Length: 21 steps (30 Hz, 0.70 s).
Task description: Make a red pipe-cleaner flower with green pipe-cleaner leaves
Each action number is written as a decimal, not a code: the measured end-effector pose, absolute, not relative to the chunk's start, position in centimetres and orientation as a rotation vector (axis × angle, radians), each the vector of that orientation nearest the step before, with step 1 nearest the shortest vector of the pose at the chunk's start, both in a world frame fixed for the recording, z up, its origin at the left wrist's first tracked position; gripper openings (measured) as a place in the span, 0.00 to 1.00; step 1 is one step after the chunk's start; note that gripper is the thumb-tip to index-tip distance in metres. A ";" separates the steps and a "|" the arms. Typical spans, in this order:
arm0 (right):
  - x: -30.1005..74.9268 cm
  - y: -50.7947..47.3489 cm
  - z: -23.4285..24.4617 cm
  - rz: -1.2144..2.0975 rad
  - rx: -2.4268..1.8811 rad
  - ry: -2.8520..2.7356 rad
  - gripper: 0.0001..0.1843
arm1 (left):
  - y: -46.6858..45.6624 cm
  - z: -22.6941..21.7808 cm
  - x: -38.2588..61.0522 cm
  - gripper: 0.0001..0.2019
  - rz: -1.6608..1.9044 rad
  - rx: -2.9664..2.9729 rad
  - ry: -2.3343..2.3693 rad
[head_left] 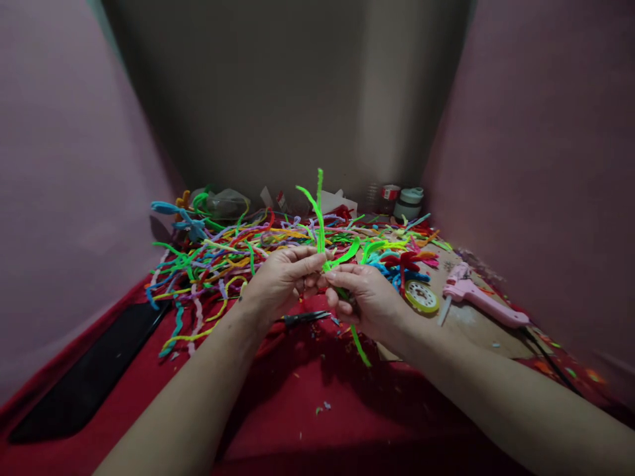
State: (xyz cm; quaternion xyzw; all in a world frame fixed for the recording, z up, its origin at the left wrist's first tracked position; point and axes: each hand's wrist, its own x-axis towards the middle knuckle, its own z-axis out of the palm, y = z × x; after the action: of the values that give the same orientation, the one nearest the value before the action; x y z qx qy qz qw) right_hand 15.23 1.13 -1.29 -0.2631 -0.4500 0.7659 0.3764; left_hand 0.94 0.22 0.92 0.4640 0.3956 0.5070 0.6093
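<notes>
Bright green pipe cleaners (pixel 321 218) are pinched between my two hands above the middle of the table. Two ends stand upright, a bent loop points right, and one end hangs below my right hand. My left hand (pixel 285 277) closes thumb and fingers on the pipe cleaners from the left. From the right, my right hand (pixel 364 294) grips them close to the left fingertips. Where the pieces meet is partly covered by the fingers. Beneath the hands lies a pair of dark-handled scissors (pixel 307 317) on the red cloth (pixel 297 410).
Behind the hands spreads a heap of coloured pipe cleaners (pixel 228 251). To the right, a pink glue gun (pixel 481 297) with a cord and a yellow tape roll (pixel 421 297) rest on a board (pixel 466 327). A black flat object (pixel 94 373) lies left; a lidded jar (pixel 409 203) stands behind.
</notes>
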 end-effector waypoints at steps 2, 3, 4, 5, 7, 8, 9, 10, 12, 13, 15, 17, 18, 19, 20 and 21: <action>15.2 1.1 -1.3 1.958 -0.665 -1.161 0.05 | 0.3 0.8 1.0 0.10 1.158 1.096 0.925; 15.2 1.1 -1.3 1.954 -0.663 -1.170 0.05 | 0.3 0.7 1.1 0.11 1.178 1.104 0.943; 15.3 1.0 -1.3 1.949 -0.661 -1.179 0.06 | 0.4 0.7 1.2 0.11 1.223 1.106 0.969; 15.2 1.0 -1.4 1.945 -0.658 -1.188 0.06 | 0.5 0.6 1.2 0.11 1.293 1.100 0.997; 15.2 0.9 -1.6 1.957 -0.659 -1.204 0.07 | 0.8 0.4 1.1 0.11 1.475 1.068 1.046; 15.1 0.9 -1.7 1.979 -0.665 -1.208 0.07 | 1.0 0.3 1.0 0.10 1.563 1.043 1.068; 15.0 0.8 -1.9 2.007 -0.671 -1.209 0.07 | 1.2 0.3 0.9 0.11 1.629 1.018 1.084; 14.9 0.8 -2.2 2.036 -0.678 -1.210 0.07 | 1.3 0.2 0.8 0.11 1.663 0.993 1.092; 14.6 0.7 -2.7 2.065 -0.702 -1.207 0.07 | 1.5 0.2 0.6 0.10 1.664 0.934 1.076; 14.5 0.7 -2.9 2.054 -0.719 -1.206 0.07 | 1.5 0.3 0.5 0.09 1.650 0.899 1.055; 14.5 0.5 -3.0 2.014 -0.752 -1.211 0.08 | 1.5 0.3 0.5 0.08 1.621 0.836 0.994; 14.6 0.5 -2.6 1.996 -0.757 -1.212 0.07 | 1.5 0.4 0.5 0.08 1.601 0.806 0.948; 14.7 0.5 -2.4 2.006 -0.738 -1.208 0.07 | 1.4 0.3 0.6 0.08 1.570 0.812 0.937; 14.8 0.5 -2.1 2.024 -0.708 -1.198 0.07 | 1.4 0.2 0.6 0.09 1.529 0.831 0.931; 14.9 0.6 -1.9 2.041 -0.672 -1.184 0.07 | 1.3 0.1 0.7 0.09 1.486 0.856 0.929; 15.0 0.8 -1.8 2.050 -0.638 -1.168 0.07 | 1.3 -0.1 0.8 0.10 1.445 0.884 0.929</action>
State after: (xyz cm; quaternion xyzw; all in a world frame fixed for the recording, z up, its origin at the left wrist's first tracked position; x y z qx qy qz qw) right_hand 14.98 0.75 -1.78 -0.2455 -0.4490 0.7883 0.3416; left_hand 0.83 1.28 -0.12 0.3765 0.3956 0.6152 0.5686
